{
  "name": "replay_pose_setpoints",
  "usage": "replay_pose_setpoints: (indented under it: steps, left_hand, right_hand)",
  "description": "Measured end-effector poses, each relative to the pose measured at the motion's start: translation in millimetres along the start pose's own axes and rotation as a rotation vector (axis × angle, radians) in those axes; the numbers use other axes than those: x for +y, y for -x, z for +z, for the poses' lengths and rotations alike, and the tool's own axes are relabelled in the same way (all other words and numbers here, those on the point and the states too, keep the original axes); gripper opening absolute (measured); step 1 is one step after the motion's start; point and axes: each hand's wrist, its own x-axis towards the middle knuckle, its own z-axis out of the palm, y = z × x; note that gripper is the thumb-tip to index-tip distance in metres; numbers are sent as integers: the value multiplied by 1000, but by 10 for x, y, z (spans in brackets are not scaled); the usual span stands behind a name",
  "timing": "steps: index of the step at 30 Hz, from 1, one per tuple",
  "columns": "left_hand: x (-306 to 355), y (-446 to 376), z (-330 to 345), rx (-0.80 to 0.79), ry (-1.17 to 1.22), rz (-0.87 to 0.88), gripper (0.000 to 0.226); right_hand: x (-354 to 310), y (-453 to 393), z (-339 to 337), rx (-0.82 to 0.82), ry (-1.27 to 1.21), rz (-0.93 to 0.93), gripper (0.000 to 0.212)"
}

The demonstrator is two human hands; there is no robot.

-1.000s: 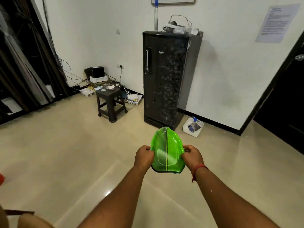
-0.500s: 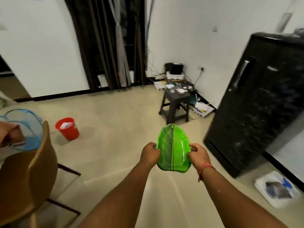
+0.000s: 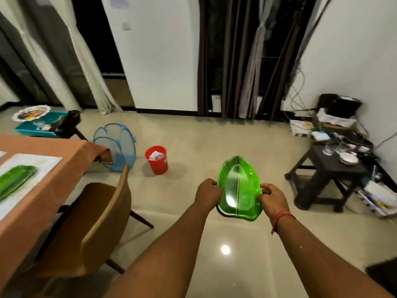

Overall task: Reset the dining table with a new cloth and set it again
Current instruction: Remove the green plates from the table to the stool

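At the left edge there's the table (image 3: pixel 43 179) under its orange cloth (image 3: pixel 71 151), a white mat (image 3: pixel 32 166) on it with a green plate (image 3: pixel 15 181) already lying on the mat. A brown chair (image 3: pixel 92 224) stands just beside the table, lower left, between me and that setting. Behind it, a blue mesh basket (image 3: pixel 116 145) and a red bucket (image 3: pixel 156 159) sit on the floor near each other. Upper left, a teal tray (image 3: pixel 28 129); far right, a dark stool (image 3: pixel 328 175) with glasses and dishes, blurred. Dead centre, the leaf plate (image 3: pixel 239 190) is up in the air over bare floor, well apart from the table. My left hand (image 3: pixel 208 191) grips its left rim, my right hand (image 3: pixel 272 198) grips the right rim, fingers curled round the edges.
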Motion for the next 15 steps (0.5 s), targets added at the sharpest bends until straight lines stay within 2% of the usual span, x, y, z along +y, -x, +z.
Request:
replay_pose_setpoints:
  steps: [7,12,15]
  left_hand:
    - [30,-1403,-696,154,33,-114,30]
    - [-91,-2357,-1088,309,76,-236,18]
    - [59,-2754,-1477,409,76,-268,11]
  right_hand:
    - [-780,-1350,1190,-222,51,-76,44]
    - [-1239,-2282,2081,-420,106,-112,41]
    - [-1696,-2706,2619,-562,170,-149,41]
